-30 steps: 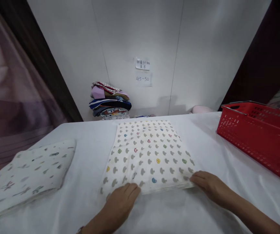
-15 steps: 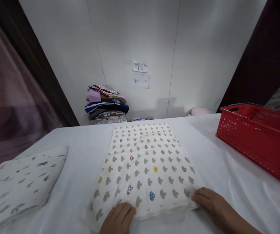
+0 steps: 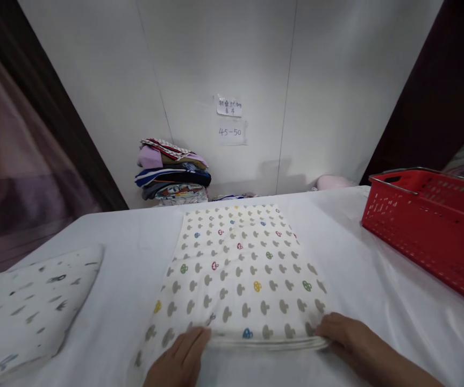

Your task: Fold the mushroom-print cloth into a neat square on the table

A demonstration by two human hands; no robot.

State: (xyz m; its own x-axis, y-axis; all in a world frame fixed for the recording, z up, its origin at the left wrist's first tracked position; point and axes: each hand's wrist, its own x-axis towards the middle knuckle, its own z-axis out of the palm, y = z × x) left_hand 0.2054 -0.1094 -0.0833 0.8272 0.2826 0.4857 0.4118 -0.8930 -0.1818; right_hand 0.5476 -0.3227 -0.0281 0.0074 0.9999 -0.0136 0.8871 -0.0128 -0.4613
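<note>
A white cloth point(image 3: 240, 277) printed with grey and coloured mushrooms lies spread on the table, its layered near edge toward me. My left hand point(image 3: 180, 356) is closed on that near edge, left of its middle. At the near right corner, my right hand point(image 3: 348, 341) pinches the layers, fingers on top. Both thumbs are hidden. The edge between my hands runs nearly straight and looks slightly raised. Part of the cloth's near left corner extends past my left hand.
A folded white cloth with plant-like prints point(image 3: 34, 306) lies at the left on the white-covered table point(image 3: 122, 279). A red basket point(image 3: 425, 220) with metal handles stands at the right. Behind the table are a stack of folded fabrics point(image 3: 173, 174) and a wall with paper notes point(image 3: 230, 131).
Both hands have tightened on the near edge, which is now straighter, with its layers showing. My left hand has shifted a little left. The view has moved slightly.
</note>
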